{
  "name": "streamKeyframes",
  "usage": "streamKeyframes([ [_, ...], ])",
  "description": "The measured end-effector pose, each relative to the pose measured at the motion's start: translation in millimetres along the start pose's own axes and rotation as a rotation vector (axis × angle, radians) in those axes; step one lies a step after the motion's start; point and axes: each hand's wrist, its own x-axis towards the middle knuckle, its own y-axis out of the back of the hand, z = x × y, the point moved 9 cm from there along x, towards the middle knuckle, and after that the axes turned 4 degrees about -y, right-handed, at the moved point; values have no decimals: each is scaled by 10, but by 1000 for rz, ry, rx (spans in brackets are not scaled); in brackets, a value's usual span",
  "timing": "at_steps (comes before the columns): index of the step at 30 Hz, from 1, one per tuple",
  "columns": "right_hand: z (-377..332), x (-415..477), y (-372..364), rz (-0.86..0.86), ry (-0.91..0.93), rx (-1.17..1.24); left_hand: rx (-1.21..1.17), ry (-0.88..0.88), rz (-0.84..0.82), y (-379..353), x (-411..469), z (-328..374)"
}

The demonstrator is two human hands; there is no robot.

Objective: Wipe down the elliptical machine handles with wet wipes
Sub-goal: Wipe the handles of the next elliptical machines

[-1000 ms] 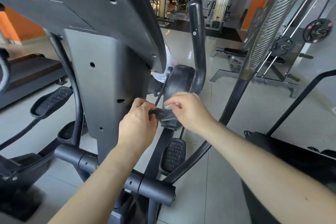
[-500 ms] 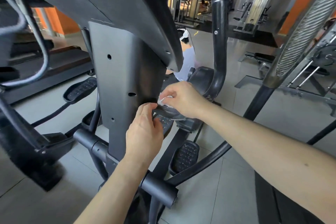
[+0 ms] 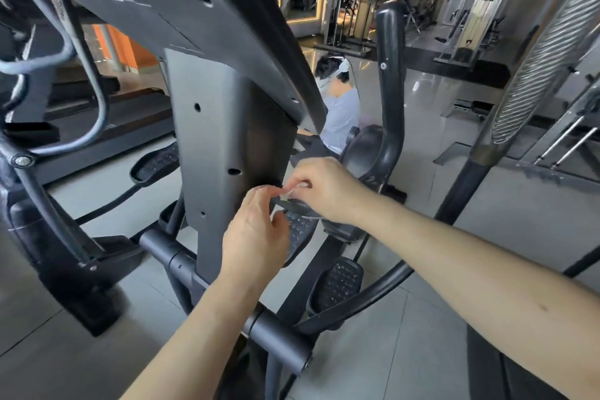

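Just right of the grey centre column (image 3: 227, 146), at its lower edge, your two hands meet, both well below the console (image 3: 181, 10) overhead.

- Left hand (image 3: 256, 237): back of the hand faces the camera. Thumb and curled fingers grip the near end of a dark, flat wipes pack (image 3: 293, 204).
- Right hand (image 3: 328, 191): reaches in from the right of the column, knuckles up. Fingertips pinch a pale strip (image 3: 290, 193) at the top of the pack. You cannot tell from this view whether it is a wipe or the pack's flap.
- Wipes pack: held in the air between both hands, close beside the column's right edge, roughly level. Much of it is hidden by your fingers.
- Ribbed handle (image 3: 545, 52): far right of the column, slanting upward, with a silver grooved grip above a black bar. Well apart from both hands, nothing touching it.
- Grey looped bar (image 3: 97, 101): left of the column, also untouched.
- Studded black pedal (image 3: 337, 286): below and right of the column, under your right forearm.
- Black cross tube (image 3: 279, 334): at the column's foot, running under your left forearm.
- Person (image 3: 341, 114) in a pale shirt and white headgear: behind the column, to its right, low to the floor and turned away.
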Motion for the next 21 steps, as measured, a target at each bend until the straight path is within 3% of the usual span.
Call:
streamKeyframes([
  [5, 490, -209, 272, -25, -17, -155, 13, -61, -52, -86, 48, 239],
  [7, 795, -215, 426, 29, -103, -243, 30, -75, -109, -156, 76, 319],
  [9, 991, -247, 542, 166, -208, -268, 36, -75, -151, -209, 111, 347],
  [11, 881, -337, 463, 298, -194, -228, 43, -76, -192, -259, 141, 364],
  [16, 503, -640, 192, 372, -81, -68, 53, -125, -274, -341, 170, 419],
  [21, 974, -856, 540, 752, -396, 51, 73, -158, -354, -339, 208, 470],
])
